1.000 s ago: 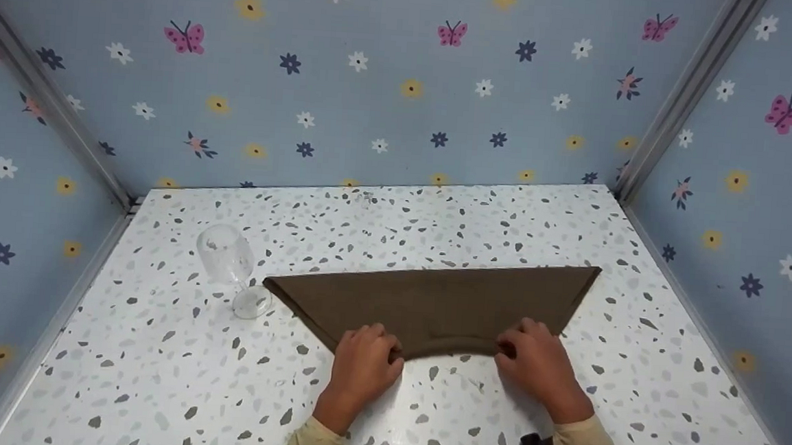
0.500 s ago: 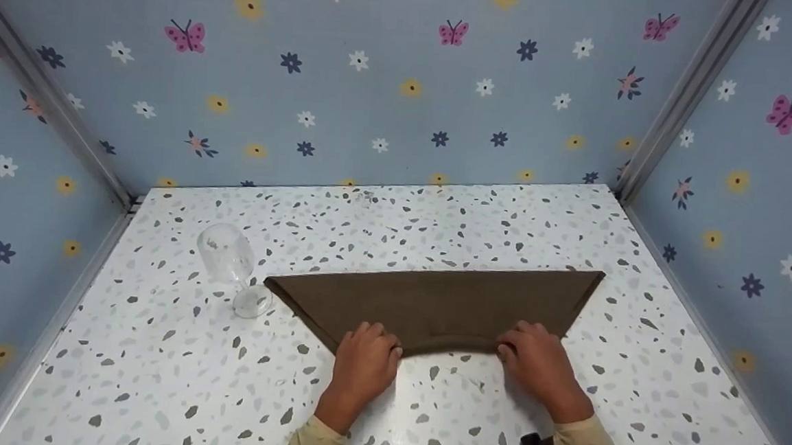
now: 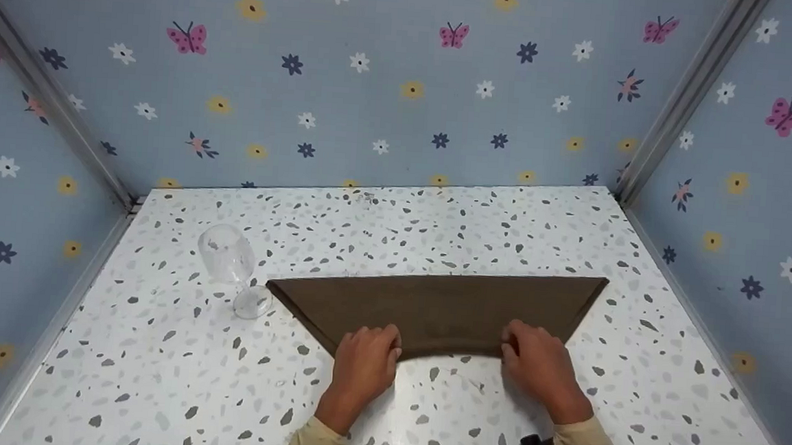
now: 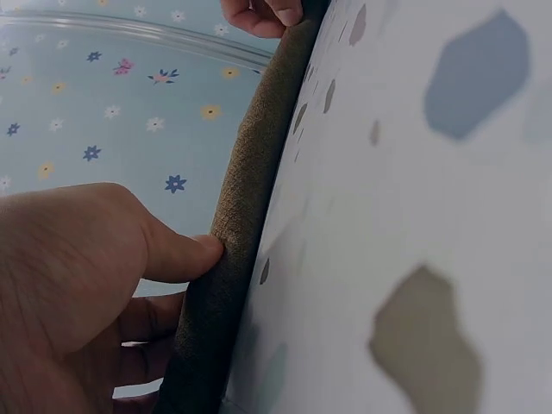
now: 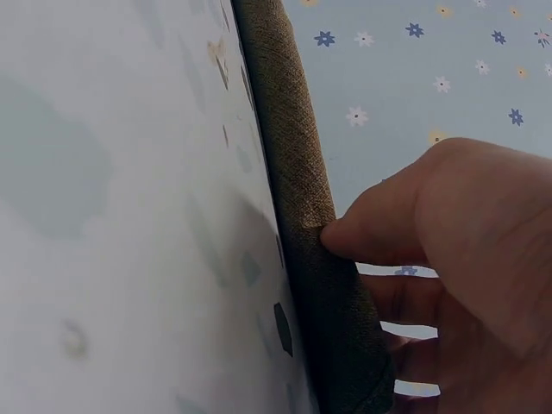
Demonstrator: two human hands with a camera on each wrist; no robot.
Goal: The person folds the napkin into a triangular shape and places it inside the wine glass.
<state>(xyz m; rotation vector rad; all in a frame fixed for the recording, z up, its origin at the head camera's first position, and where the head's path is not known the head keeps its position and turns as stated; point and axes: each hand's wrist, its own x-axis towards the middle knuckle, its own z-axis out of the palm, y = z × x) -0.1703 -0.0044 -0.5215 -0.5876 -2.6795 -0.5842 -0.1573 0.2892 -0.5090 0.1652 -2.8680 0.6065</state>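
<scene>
A brown cloth [image 3: 432, 307] lies folded on the speckled table, its long straight edge on the far side and its near edge turned up into a roll. My left hand [image 3: 364, 361] grips the left part of that roll. In the left wrist view its thumb [image 4: 203, 254] presses on the roll, with fingers behind it. Further right, my right hand [image 3: 540, 365] holds the same roll between thumb [image 5: 345, 237] and curled fingers. A stretch of the cloth's near edge between the hands bows slightly away from me.
An upright stemmed glass [image 3: 227, 257] stands left of the cloth, its foot close to the cloth's left corner. Flower-patterned panels [image 3: 377, 77] wall in the white speckled table [image 3: 173, 374] at the back and both sides.
The cloth's far edge has come slightly nearer, and its right corner has shifted a little right. Fingers of both hands have shifted slightly on the roll. The glass has stayed put.
</scene>
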